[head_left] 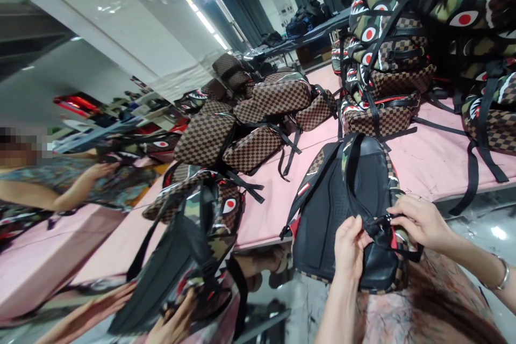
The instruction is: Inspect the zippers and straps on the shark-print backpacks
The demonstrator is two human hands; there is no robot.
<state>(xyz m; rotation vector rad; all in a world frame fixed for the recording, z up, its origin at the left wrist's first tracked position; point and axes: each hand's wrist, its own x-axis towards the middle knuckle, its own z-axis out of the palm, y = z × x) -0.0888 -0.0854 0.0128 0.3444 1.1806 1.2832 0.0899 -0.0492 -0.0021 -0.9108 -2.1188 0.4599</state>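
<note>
A backpack point(322, 231) with a black padded back panel and checkered edges leans on the pink table's edge, its back side up. Over its lower right part, my left hand point(350, 244) is closed on a black strap point(357, 177), thumb and fingers pinched together. Just to the right, my right hand point(417, 220) pinches the black buckle point(382, 219) where the strap passes through. The two hands are a short distance apart. Red fabric shows beside the strap near the backpack's right edge.
Stacked checkered and camouflage backpacks point(389, 75) stand behind on the pink table point(435, 156), with more checkered bags point(274, 99) left of them. At lower left, another person's hands point(177, 317) handle a black-backed backpack point(161, 263). Another person's arm point(76, 188) is at far left.
</note>
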